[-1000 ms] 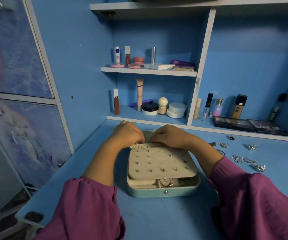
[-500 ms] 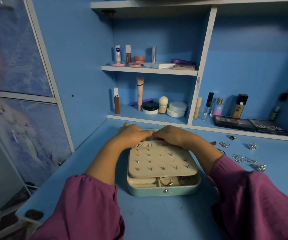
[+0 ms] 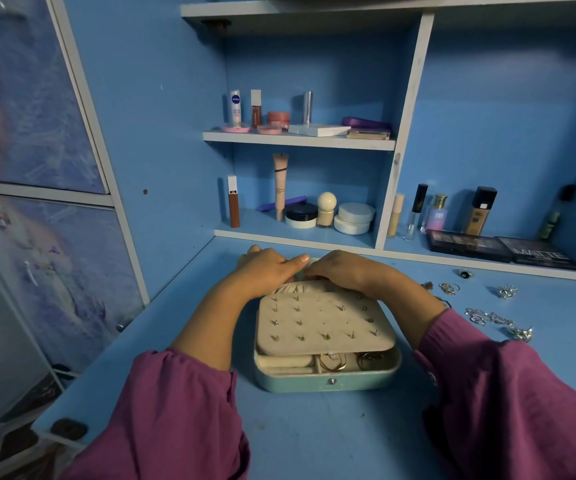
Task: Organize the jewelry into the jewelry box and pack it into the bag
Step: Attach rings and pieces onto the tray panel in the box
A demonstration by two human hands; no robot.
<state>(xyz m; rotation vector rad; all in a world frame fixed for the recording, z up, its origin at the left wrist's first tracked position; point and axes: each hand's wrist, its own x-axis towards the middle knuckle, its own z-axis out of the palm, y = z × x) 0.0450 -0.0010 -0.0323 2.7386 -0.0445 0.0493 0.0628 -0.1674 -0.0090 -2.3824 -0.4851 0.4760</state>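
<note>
A teal jewelry box [image 3: 328,382] sits open on the blue desk. A cream earring panel [image 3: 321,323] studded with several earrings lies over its base. Rings [image 3: 332,362] show in the front compartments. My left hand [image 3: 265,271] and my right hand [image 3: 345,271] meet at the box's far side, fingers curled over the lid's edge above a gathered cream pocket [image 3: 295,289]. Loose silver jewelry [image 3: 487,318] lies on the desk to the right. No bag is in view.
Two more rings [image 3: 449,288] and a silver brooch [image 3: 506,292] lie right of the box. Makeup palettes [image 3: 466,244] rest on the low ledge behind. Cosmetics fill the shelves [image 3: 297,138]. The desk's left edge [image 3: 106,344] drops off beside a cupboard.
My hands have drawn together at the back of the box until they touch, covering the lid edge that showed between them. The box has stayed put.
</note>
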